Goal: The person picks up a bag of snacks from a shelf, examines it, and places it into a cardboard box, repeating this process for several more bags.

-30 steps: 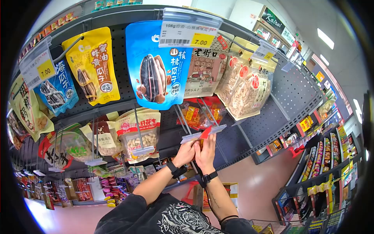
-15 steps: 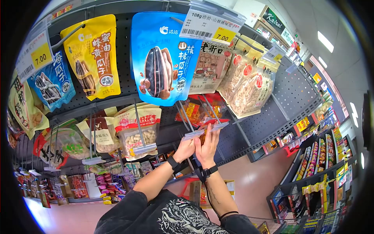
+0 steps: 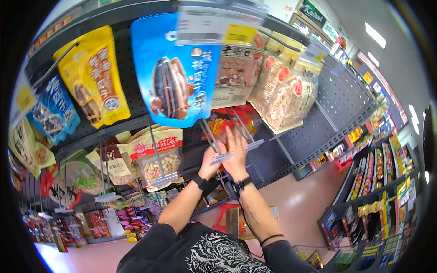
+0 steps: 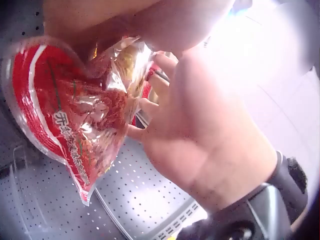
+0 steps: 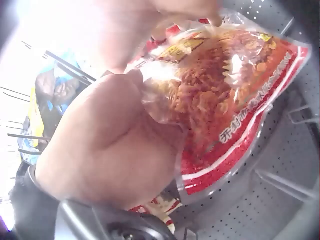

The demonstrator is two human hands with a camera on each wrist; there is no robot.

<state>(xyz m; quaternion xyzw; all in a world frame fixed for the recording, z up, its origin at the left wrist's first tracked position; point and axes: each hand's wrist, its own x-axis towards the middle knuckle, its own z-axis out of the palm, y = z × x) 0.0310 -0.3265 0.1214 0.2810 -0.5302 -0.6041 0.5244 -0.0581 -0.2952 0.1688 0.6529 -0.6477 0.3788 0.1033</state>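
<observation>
A clear snack bag with a red-and-white border [image 5: 220, 90] holds reddish-brown strips. My left hand [image 3: 210, 160] grips its edge, the bag lying between thumb and palm in the right wrist view. Beside it, my right hand [image 3: 236, 154] reaches up with straightened fingers that touch the bag; its palm faces the bag in the left wrist view. Both hands are among the display hooks [image 3: 210, 136], by a clear label holder [image 3: 221, 158] at the hook ends. Part of another red bag [image 3: 249, 119] shows behind the hands.
Above the hands hang a blue seed pouch [image 3: 175, 86] and pale seed bags [image 3: 287, 91]. A peanut bag [image 3: 159, 157] hangs to the left. A dark perforated shelf [image 3: 337, 113] extends rightward, and a cardboard box [image 3: 241, 223] stands below.
Both hands and the red snack bag have moved inward from the hook ends toward the back panel. The right fingers have spread. The head view has shifted slightly.
</observation>
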